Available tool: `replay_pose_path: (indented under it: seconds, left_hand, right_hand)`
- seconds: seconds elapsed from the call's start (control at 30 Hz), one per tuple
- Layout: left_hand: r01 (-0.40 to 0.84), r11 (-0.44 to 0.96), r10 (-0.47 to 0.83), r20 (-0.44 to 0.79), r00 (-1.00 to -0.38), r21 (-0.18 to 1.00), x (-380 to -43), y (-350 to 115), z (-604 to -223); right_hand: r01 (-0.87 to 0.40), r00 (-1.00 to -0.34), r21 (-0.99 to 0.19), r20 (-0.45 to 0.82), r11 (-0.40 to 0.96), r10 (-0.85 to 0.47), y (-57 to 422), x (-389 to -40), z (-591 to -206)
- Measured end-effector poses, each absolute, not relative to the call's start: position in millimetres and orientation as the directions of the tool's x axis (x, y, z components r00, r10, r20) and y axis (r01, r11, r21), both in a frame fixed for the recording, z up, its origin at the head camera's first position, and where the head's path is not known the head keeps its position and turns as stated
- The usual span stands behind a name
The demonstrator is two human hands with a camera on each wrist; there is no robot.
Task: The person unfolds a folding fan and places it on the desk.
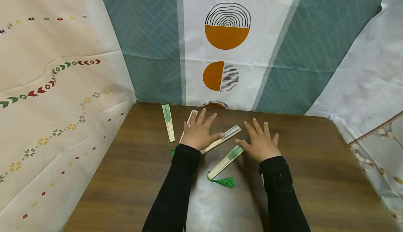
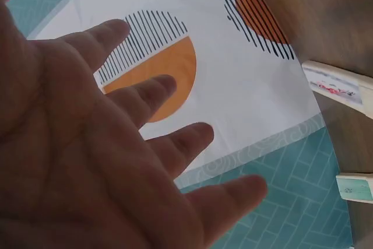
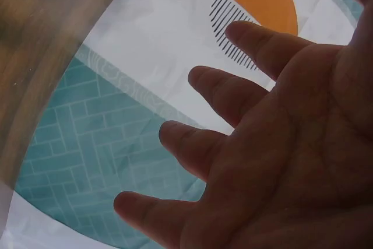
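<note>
Several folded hand fans lie on the brown table. In the head view, a green-topped fan is at the far left with its green tassel partly hidden. Beside it, a fan with a red print is partly covered by my left hand, whose fingers are spread and hold nothing. A third, pale grey-printed fan slants out from under that hand. Nearest me is another green-topped fan with a green tassel. My right hand spreads its fingers by this fan's upper end, holding nothing.
The wooden table ends at a back edge against a hanging teal and white cloth. Patterned white cloth hangs along the left side, and a floral one along the right.
</note>
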State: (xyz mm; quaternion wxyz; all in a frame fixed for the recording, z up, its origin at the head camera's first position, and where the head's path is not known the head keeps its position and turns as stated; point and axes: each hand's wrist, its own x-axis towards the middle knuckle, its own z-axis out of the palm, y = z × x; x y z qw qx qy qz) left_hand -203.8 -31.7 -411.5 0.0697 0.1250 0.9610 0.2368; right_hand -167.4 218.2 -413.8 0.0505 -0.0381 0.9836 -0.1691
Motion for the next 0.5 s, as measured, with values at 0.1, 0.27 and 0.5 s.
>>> replay_pose_path:
  seconds: [0.1,0.27,0.5]
  left_hand:
    - [0.214,0.844,0.293,-0.089,-0.952,0.491,-204,-29,-412]
    - [0.271,0.862,0.342,-0.098,-0.934,0.429,-206,-7,-423]
    - [0.325,0.905,0.367,-0.119,-0.922,0.273,-223,36,-498]
  right_hand:
    - [-0.048,-0.992,-0.346,-0.091,0.937,-0.084,220,-169,-412]
    - [-0.036,-0.993,-0.374,-0.092,0.927,-0.076,228,-170,-409]
    - [-0.031,-0.993,-0.401,-0.088,0.915,-0.073,232,-169,-408]
